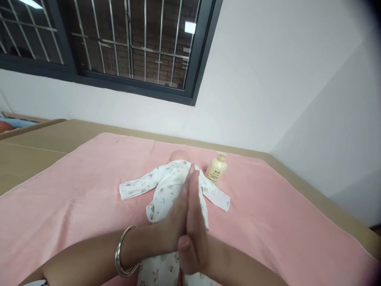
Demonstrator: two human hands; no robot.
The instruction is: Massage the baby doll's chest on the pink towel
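Note:
My left hand (174,220) and my right hand (196,222) are pressed palm to palm, fingers stretched out and pointing away from me. Nothing shows between them. A silver bangle (119,254) circles my left wrist. Beneath and beyond the hands lies what looks like a baby doll (179,155), only its bald head showing past the collar. It wears a white printed baby outfit (168,190) with both sleeves spread flat. My hands and forearms cover part of its body. Beside its right-hand sleeve is a pale yellow pump bottle (217,167), tilted in view.
A pink blanket (98,190) covers most of the tan padded surface (38,153). Behind stands a white wall (253,79) with a dark-framed barred window (133,43). At the far left, a wooden edge (35,126) borders some blue and orange things.

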